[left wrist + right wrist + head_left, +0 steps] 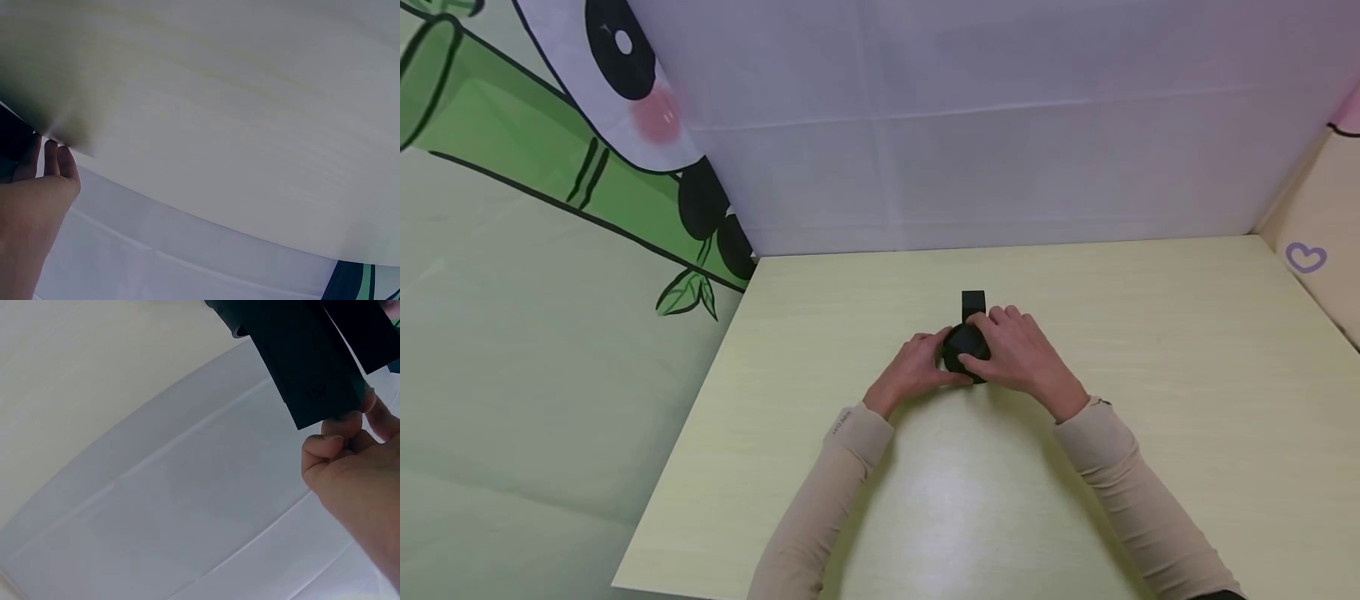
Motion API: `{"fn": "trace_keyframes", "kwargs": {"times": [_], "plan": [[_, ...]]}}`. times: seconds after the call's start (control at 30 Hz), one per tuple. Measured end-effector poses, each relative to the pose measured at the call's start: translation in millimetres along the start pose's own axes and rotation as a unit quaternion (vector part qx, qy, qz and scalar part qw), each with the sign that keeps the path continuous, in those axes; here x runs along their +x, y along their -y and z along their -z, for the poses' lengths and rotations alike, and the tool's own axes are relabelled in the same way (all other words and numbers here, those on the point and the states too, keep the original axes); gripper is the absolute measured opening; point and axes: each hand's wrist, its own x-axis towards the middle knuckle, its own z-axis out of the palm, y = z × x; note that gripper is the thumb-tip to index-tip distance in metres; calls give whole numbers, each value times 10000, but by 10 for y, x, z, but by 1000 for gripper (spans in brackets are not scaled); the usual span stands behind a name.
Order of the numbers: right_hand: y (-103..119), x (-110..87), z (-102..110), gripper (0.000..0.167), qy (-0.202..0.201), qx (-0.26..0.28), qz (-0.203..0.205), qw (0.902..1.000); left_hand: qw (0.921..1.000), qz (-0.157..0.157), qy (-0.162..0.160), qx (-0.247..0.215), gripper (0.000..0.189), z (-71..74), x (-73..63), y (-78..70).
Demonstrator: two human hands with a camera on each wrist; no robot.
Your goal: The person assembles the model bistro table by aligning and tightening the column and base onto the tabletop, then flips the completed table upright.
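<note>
On the pale table stands a black object with a round part and a rectangular block sticking out on the far side; its exact kind does not show. My left hand grips the round part from the left, thumb at its near side. From the right, my right hand holds it with thumb and forefinger apart around the edge. In the right wrist view, curled fingers pinch the end of a dark slab with small marks on it. The left wrist view shows fingertips at a dark edge.
The pale wood-grain table spreads around both arms. Behind it rises a lilac cloth backdrop. A green printed cloth hangs at the left, and a beige panel with a heart stands at the right.
</note>
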Motion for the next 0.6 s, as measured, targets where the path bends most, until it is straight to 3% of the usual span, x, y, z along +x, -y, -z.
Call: {"fn": "trace_keyframes", "kwargs": {"times": [0.17, 0.3, 0.6], "plan": [[-13, -6, -1, 43, 83, -17, 166, 9998, 10000, -59, -27, -17, 90, -5, 12, 1], [-16, -8, -1, 51, 19, -46, 207, 9998, 10000, -91, -34, -17, 89, -10, 19, 2], [-14, -6, -19, 41, -50, -46, 328, 9994, 10000, -32, -18, -35, 89, -37, 43, 29]]}}
